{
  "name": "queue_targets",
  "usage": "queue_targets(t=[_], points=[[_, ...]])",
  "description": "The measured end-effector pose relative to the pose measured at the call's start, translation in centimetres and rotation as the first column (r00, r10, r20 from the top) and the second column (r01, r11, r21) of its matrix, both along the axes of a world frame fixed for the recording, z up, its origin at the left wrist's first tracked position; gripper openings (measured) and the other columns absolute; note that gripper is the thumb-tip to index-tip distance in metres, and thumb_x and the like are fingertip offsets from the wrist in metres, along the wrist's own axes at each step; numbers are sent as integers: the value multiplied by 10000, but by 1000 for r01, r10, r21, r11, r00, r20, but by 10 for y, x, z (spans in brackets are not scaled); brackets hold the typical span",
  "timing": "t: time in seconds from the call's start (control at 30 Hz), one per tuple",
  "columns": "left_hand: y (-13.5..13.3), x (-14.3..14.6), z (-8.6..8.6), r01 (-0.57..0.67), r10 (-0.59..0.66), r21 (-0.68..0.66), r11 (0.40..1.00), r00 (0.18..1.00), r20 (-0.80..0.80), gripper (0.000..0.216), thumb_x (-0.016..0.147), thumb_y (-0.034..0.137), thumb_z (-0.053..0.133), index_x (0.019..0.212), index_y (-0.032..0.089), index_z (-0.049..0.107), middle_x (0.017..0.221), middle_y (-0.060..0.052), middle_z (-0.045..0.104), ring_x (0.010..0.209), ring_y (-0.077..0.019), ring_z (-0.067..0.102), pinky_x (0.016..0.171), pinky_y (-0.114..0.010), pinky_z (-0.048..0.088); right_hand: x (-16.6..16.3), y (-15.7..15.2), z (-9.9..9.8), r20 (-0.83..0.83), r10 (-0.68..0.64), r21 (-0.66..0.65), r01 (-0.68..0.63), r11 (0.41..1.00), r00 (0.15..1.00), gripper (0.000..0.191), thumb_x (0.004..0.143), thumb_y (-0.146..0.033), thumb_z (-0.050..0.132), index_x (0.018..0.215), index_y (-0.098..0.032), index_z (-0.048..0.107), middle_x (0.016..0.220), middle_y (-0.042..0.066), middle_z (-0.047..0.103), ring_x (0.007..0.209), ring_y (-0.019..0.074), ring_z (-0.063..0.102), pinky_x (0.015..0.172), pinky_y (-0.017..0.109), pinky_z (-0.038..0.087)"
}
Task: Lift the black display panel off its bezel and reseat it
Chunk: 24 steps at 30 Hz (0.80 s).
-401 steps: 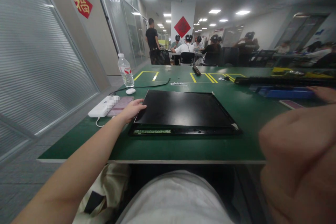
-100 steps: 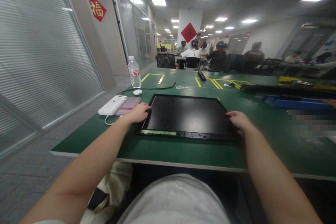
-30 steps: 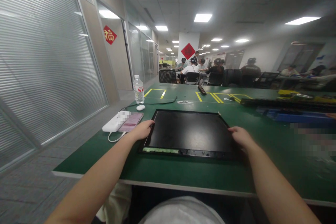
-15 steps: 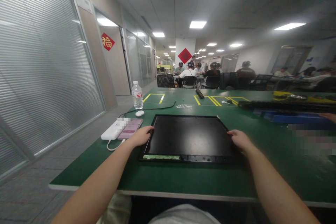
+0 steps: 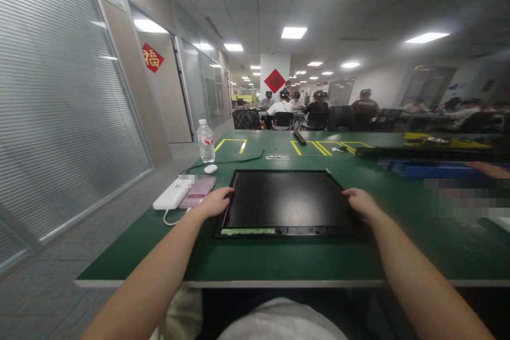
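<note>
Black and glossy, the screen panel point(image 5: 287, 199) lies on the green table point(image 5: 159, 257) between my left hand point(image 5: 217, 202) and right hand point(image 5: 360, 203), which grip its left and right edges. A phone point(image 5: 198, 191) lies beside my left hand; beyond it, far left, stands a bottle point(image 5: 205, 143).

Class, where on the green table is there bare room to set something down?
Between the black panel and the near edge of the table; also just right of the right hand. Crowded: left of the panel, with phone, white block and bottle.
</note>
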<state>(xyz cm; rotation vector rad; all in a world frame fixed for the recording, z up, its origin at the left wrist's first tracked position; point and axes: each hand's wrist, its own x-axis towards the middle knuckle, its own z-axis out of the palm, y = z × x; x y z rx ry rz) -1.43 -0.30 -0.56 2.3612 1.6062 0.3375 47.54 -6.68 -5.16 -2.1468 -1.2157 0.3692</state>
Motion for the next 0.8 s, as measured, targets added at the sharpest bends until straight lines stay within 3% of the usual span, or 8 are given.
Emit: queue_targets(t=[0.27,0.8], points=[[7,-8,1,37,-30,-84,996,995,91,503,854,248,489,1336,191,621,1430,-63,622,1303,-213,586,1113,-309,417,4,2,-4,-11,10,6,-10,1000,1000,404,695,-19,530,975,-196,762,1029,79,762,965,223,706,859,292,528],[8,-1,4,6,-6,-8,1000,1000,-23,490,829,141,493,1282,228,660,1380,-67,661,1275,-230,612,1101,-321,439,6,3,-9,36,32,-21,-31,999,999,456,701,-17,513,1031,-204,765,1096,67,757,1042,210,694,873,262,501]])
